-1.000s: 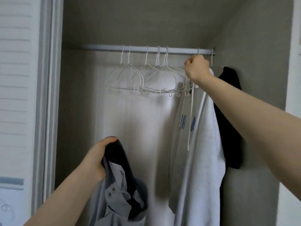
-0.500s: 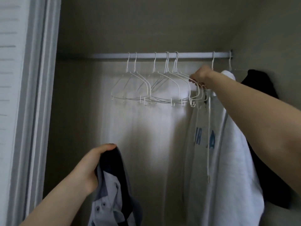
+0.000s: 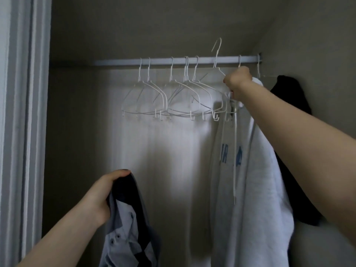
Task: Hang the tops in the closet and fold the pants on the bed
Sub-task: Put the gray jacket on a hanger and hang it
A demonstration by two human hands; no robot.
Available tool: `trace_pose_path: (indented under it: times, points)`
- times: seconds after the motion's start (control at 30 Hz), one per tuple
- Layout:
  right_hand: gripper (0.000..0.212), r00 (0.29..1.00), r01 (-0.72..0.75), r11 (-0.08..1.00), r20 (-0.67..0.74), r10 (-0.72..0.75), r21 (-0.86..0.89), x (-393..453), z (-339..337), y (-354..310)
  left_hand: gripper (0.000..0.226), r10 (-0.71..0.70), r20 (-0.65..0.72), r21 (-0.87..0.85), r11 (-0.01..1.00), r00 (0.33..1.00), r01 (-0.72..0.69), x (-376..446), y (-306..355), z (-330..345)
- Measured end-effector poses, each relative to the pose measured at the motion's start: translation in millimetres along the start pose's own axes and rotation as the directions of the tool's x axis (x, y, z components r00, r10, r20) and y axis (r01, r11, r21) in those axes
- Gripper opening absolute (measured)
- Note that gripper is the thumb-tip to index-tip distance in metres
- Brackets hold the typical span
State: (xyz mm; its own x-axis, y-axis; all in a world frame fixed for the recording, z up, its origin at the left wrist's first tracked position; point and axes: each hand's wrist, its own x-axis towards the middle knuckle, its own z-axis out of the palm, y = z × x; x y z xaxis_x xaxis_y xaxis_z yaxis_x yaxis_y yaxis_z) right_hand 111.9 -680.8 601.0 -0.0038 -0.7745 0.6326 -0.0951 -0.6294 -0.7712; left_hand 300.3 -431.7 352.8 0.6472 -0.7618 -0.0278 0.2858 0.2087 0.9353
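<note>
A bedroom closet in a home, seen from just outside its opening.

A white closet rod [image 3: 177, 60] runs across the recess under a sloped ceiling. A row of empty white wire hangers [image 3: 173, 97] hangs from the rod's middle. Below the rod's right end hangs a pale grey hooded sweatshirt [image 3: 256, 189] with blue lettering, and further right of the rod a dark garment [image 3: 290, 116] hangs against the side wall. Far left of the rod stands the painted white door frame [image 3: 25, 132]. The walls are plain grey-beige, and the light is dim.
</note>
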Motion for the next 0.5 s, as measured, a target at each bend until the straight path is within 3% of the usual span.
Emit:
trace_pose_path:
  times: [0.1, 0.2, 0.3, 0.4, 0.5]
  points:
    - [0.038, 0.998, -0.03, 1.0, -0.056, 0.031, 0.007, -39, -16, 9, 0.033, -0.012, 0.023, 0.002, 1.0, 1.0, 0.012, -12, -5, 4]
    - [0.012, 0.999, -0.04, 0.986, -0.016, 0.043, 0.16, -83, -26, 20, 0.032, -0.023, 0.035, 0.009, 1.0, 0.999, 0.022, -24, -11, 5]
    - [0.008, 0.993, -0.121, 0.95, 0.032, 0.116, 0.287, -137, -45, 29, 0.034, -0.046, 0.031, 0.012, 0.999, 0.998, 0.046, -36, -20, 2]
    - [0.022, 0.993, -0.117, 0.944, 0.046, 0.108, 0.309, -205, -65, 42, 0.033, -0.055, 0.02, 0.022, 0.998, 0.998, 0.054, -43, -30, -1]
    - [0.014, 0.976, -0.191, 0.923, 0.164, 0.142, 0.334, -254, -69, 61, 0.03, -0.057, 0.015, 0.07, 0.996, 0.998, 0.055, -51, -40, -4]
